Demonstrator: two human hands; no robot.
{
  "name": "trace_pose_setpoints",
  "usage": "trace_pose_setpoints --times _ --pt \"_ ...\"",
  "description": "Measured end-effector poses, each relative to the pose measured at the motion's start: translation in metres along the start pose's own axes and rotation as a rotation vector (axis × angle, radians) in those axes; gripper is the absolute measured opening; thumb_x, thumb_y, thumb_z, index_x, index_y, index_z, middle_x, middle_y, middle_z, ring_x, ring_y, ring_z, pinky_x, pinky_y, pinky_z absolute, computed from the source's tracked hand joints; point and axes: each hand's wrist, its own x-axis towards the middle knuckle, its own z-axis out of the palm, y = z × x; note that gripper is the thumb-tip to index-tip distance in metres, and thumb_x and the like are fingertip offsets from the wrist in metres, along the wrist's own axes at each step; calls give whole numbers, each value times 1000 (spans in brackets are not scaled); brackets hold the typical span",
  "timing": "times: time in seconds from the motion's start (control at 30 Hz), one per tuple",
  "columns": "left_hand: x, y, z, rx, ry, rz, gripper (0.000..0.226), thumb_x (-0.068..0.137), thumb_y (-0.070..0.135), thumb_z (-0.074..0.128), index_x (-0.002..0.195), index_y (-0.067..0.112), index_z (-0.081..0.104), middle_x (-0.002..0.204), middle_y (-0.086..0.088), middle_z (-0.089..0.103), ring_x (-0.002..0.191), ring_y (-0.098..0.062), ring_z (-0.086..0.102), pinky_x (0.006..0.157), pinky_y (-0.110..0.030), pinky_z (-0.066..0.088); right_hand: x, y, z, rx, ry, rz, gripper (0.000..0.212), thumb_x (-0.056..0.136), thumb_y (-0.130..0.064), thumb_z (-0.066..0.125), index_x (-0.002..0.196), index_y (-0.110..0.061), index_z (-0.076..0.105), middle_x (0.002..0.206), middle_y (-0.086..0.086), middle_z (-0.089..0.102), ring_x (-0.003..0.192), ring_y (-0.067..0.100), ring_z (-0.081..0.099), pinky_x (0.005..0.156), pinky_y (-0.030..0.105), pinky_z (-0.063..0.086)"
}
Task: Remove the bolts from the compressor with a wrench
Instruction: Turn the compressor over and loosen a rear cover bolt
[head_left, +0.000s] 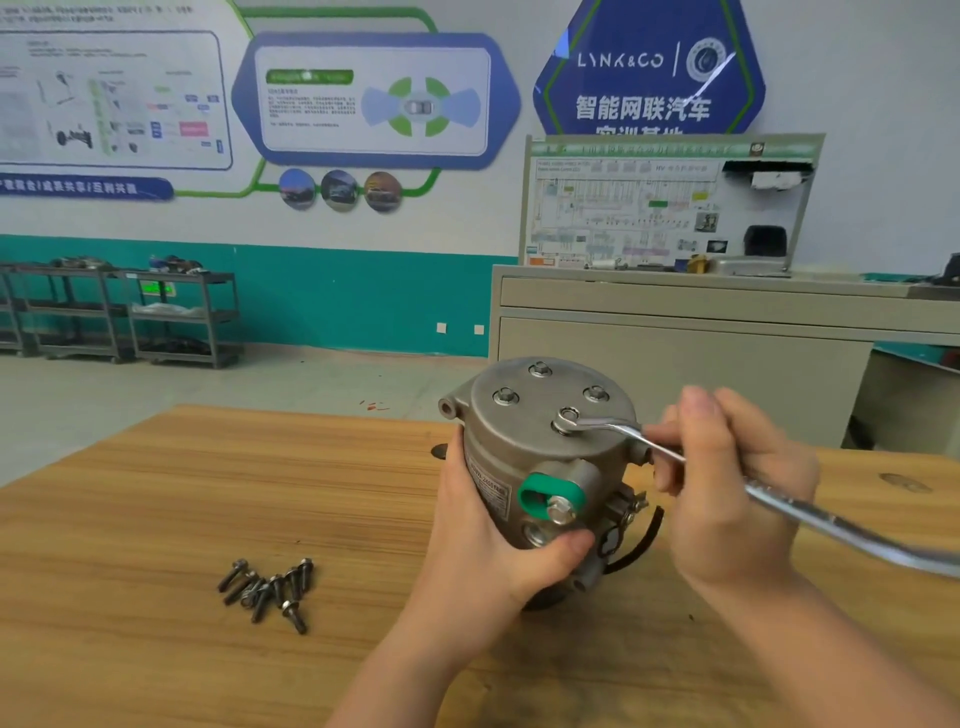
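While left hand (488, 530) fingers wrap the compressor (545, 457), right hand (727, 478) fingers pinch wrench (675, 457), ring on top bolt (567, 419)

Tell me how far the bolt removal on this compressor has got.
Done: a pile of loose bolts lies on the wooden table. In hand: the left hand grips the compressor while the right hand holds the wrench, its ring on the nearest cover bolt. Left: that bolt plus three more seated in the cover.
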Motion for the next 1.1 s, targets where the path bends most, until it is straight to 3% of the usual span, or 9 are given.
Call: trace_pose_setpoints --times 0.2,0.27,0.37,0.47,0.67,0.8,0.93,1.03,1.1 --pt "0 0 -6 -26 -46 -57 125 51 62 87 147 49 8 147 18 39 138 -3 37 118 -40 30 49 -2 -8 426 -178 746 36 83 -36 61 53 -17 70 48 0 54 40 8 48 37 16 39" --pt "-1 2 -7 -36 -66 -72 126 50 64 86 146 52 5 146 21 39 137 0 37 119 -39 30 57 -2 -13 631 -78 840 37 85 -36 60 54 -17 69 50 -1 53 41 7 46 37 15 36" --pt "-1 5 -6 -36 -70 -85 127 51 59 86 147 50 3 146 22 38 136 2 36 119 -37 29 55 -6 -16 550 14 700 38 85 -41 62 55 -18 68 48 0 54 39 8 45 37 16 34" --pt "-1 6 -5 -31 -67 -83 122 53 55 84 146 50 5 145 22 38 135 3 36 119 -35 29 41 -12 -10 269 -91 446 41 75 -51 66 59 -14 64 46 3 58 36 12 49 36 17 36" --pt "-2 9 -4 -102 -70 -73 114 54 45 85 145 45 15 144 17 46 134 -1 42 116 -35 33 10 -20 2 -99 -206 -50 47 91 -44 57 59 -10 55 48 -1 57 41 9 56 41 23 44" --pt "-2 7 -1 -91 -42 -65 126 47 54 86 148 41 11 147 10 42 138 -10 40 116 -43 33 -2 -29 7 -347 -138 -325 57 98 -44 48 53 -9 53 52 -26 42 50 -8 47 51 1 30" --pt "-5 8 5 -48 16 -99 146 36 68 86 151 43 -1 153 8 33 143 -14 33 118 -46 29 -4 -28 7 -396 -92 -341 56 99 -43 48 53 -11 51 51 -18 48 50 -2 48 52 1 29" --pt "-5 7 6 -13 49 -101 140 41 61 88 149 48 -1 151 10 33 141 -12 34 118 -45 31 -8 -26 5 -384 -78 -232 55 98 -50 48 54 -15 48 45 -5 50 45 10 51 44 13 34" --pt "-4 6 5 -8 49 -95 133 46 57 89 147 51 3 149 10 37 140 -14 37 116 -45 33 -7 -24 7 -401 -87 -292 54 98 -41 50 53 -13 46 43 -7 45 44 10 46 45 9 31"
